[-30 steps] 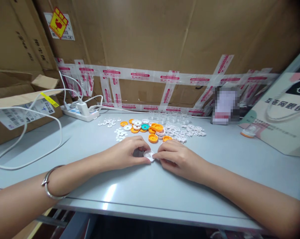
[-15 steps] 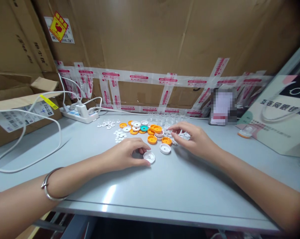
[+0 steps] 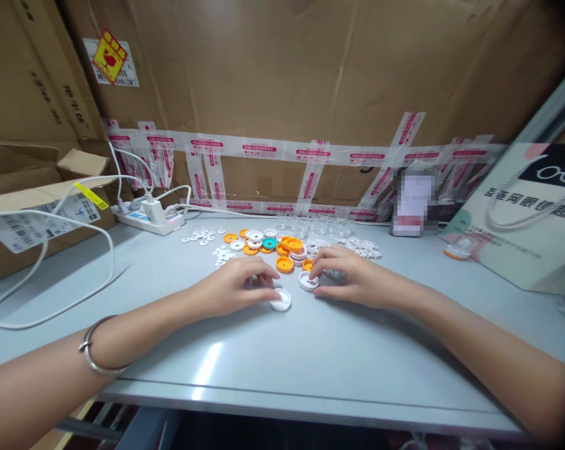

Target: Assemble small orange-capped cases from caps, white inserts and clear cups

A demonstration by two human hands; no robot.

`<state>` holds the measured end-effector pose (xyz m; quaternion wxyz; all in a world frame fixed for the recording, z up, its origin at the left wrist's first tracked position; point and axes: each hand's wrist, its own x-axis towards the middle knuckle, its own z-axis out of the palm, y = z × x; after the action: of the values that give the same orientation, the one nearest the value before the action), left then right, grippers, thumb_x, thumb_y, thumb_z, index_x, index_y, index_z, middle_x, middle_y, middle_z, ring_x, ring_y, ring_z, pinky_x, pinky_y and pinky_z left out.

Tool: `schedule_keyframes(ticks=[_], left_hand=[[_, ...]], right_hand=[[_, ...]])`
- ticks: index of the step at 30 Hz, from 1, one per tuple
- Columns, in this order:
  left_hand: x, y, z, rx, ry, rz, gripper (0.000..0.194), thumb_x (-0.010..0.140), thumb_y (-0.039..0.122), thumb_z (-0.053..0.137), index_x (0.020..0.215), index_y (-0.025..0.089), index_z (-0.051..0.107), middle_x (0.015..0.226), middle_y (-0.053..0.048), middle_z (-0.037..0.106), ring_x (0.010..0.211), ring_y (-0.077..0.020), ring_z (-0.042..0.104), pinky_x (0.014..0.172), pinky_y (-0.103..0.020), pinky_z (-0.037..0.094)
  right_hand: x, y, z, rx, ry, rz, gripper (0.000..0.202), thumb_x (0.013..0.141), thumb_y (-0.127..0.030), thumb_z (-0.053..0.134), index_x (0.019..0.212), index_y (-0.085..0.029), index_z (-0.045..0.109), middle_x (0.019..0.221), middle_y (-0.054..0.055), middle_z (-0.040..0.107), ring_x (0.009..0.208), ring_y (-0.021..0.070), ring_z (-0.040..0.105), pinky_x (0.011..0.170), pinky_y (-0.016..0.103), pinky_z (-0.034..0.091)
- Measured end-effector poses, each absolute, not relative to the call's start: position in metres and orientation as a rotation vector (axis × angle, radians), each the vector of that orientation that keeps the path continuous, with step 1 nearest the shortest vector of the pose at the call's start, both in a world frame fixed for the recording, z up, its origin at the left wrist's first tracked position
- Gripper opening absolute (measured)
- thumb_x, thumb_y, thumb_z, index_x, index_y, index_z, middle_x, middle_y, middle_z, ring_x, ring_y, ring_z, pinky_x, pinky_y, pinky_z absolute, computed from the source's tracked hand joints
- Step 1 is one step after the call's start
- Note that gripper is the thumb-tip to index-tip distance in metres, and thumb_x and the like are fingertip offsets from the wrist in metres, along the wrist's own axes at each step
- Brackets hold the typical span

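Observation:
My left hand [image 3: 242, 284] rests low over the table with its fingers apart. Its thumb touches the left edge of a white round disc [image 3: 281, 301], which lies flat. To its right, my right hand [image 3: 345, 278] has its thumb and curled fingertips at the right rim of a shallow white round cap [image 3: 307, 281], which sits on the table. Behind the cap is a cluster of orange round caps [image 3: 285, 264], along with white ones and a teal cap [image 3: 269, 244]. Small grey-white parts [image 3: 364, 248] lie heaped behind my right hand, partly hidden by it.
Small white pieces [image 3: 223, 254] lie left of the caps, and clear domes [image 3: 317, 225] stand at the back. A power strip [image 3: 158, 222] with white cables and a carton [image 3: 34, 225] are at left. A phone [image 3: 411, 200] and a paper bag [image 3: 530, 231] stand at right.
My right hand has come from the heap of small parts toward me, down to the white cap. My left fingers have loosened from the white disc, leaving the thumb at its edge.

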<state>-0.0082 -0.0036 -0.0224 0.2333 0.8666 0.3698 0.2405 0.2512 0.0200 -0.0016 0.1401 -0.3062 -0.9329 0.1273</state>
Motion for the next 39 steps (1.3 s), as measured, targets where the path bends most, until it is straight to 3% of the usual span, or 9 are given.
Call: schedule_keyframes(ticks=[3, 7, 12, 19, 27, 31, 39], left_hand=[[-0.011, 0.007, -0.023, 2.469, 1.103, 0.74, 0.028, 0.089, 0.035, 0.046, 0.107, 0.019, 0.061, 0.103, -0.007, 0.062, 0.091, -0.0169, 0.056, 0.075, -0.027, 0.044], [-0.009, 0.023, -0.026, 2.68, 1.059, 0.706, 0.031, 0.089, 0.025, 0.044, 0.118, 0.02, 0.055, 0.115, -0.01, 0.055, 0.105, -0.0208, 0.05, 0.092, -0.036, 0.039], [0.004, 0.036, -0.028, 2.776, 0.969, 0.612, 0.019, 0.086, 0.024, 0.05, 0.099, 0.017, 0.063, 0.101, -0.01, 0.059, 0.095, -0.0199, 0.055, 0.085, -0.033, 0.042], [0.011, 0.03, -0.019, 2.549, 1.043, 0.675, 0.012, 0.084, 0.025, 0.053, 0.082, 0.016, 0.061, 0.088, -0.006, 0.063, 0.085, -0.0175, 0.056, 0.078, -0.031, 0.042], [-0.013, 0.023, -0.004, 1.699, 0.806, 0.739, 0.02, 0.079, 0.035, 0.06, 0.083, 0.016, 0.057, 0.078, 0.0, 0.057, 0.07, -0.0096, 0.052, 0.068, -0.023, 0.04], [-0.009, 0.024, -0.009, 1.574, 0.702, 0.733, 0.023, 0.075, 0.037, 0.065, 0.081, 0.016, 0.057, 0.08, -0.001, 0.057, 0.075, -0.0112, 0.052, 0.071, -0.024, 0.041], [0.001, 0.018, -0.013, 1.591, 0.655, 0.755, 0.017, 0.081, 0.033, 0.06, 0.082, 0.016, 0.059, 0.083, -0.001, 0.06, 0.079, -0.0111, 0.055, 0.078, -0.026, 0.041]], right_hand=[[0.249, 0.018, 0.0, -0.884, -2.684, 0.341, 0.016, 0.081, -0.032, 0.059, 0.091, -0.021, 0.063, 0.096, 0.006, 0.058, 0.095, 0.0204, 0.052, 0.084, 0.037, 0.041], [0.246, 0.017, -0.001, -0.834, -2.67, 0.312, 0.014, 0.082, -0.03, 0.058, 0.09, -0.02, 0.063, 0.094, 0.006, 0.059, 0.093, 0.0199, 0.052, 0.084, 0.037, 0.04], [0.247, 0.015, -0.001, -0.817, -2.63, 0.285, 0.012, 0.082, -0.029, 0.058, 0.088, -0.02, 0.064, 0.091, 0.006, 0.06, 0.089, 0.0194, 0.054, 0.081, 0.036, 0.042], [0.247, 0.011, -0.001, -0.768, -2.535, 0.267, 0.012, 0.084, -0.027, 0.056, 0.091, -0.021, 0.064, 0.092, 0.006, 0.061, 0.09, 0.0189, 0.055, 0.081, 0.036, 0.043], [0.227, -0.007, -0.002, -0.887, -2.262, 0.425, 0.016, 0.081, -0.025, 0.057, 0.097, -0.022, 0.06, 0.098, 0.005, 0.065, 0.088, 0.0174, 0.059, 0.076, 0.033, 0.047], [0.214, -0.01, -0.008, -0.922, -2.126, 0.658, 0.021, 0.082, -0.027, 0.057, 0.102, -0.02, 0.06, 0.096, 0.005, 0.067, 0.082, 0.0157, 0.061, 0.07, 0.03, 0.049], [0.205, -0.008, -0.011, -0.862, -1.841, 1.049, 0.02, 0.078, -0.034, 0.061, 0.091, -0.018, 0.061, 0.086, 0.004, 0.066, 0.078, 0.0146, 0.062, 0.068, 0.029, 0.05]])
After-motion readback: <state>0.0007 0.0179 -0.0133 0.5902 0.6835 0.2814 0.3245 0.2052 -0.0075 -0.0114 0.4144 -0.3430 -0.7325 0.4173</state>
